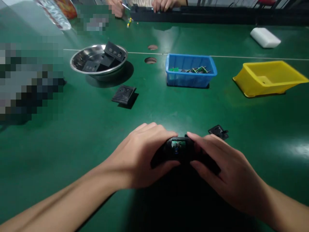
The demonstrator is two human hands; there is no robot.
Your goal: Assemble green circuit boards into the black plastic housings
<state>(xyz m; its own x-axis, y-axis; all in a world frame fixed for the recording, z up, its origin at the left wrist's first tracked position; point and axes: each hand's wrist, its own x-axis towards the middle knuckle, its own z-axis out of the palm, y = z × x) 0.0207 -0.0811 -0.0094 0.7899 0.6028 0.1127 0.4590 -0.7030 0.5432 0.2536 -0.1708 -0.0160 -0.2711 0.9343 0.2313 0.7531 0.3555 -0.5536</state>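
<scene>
A black plastic housing is held low over the near part of the green table, and a bit of green circuit board shows through an opening in it. My left hand wraps its left side, thumb at the near edge and fingers over the far edge. On the other side my right hand grips it between thumb and fingers. Just past my right hand lies a small black plastic part. Farther off to the left, a black square cover rests on the table.
A steel bowl with black covers stands back left. A blue bin holds several circuit boards; beside it is a yellow bin. A white block lies back right. Another person's hands work at a long black bar.
</scene>
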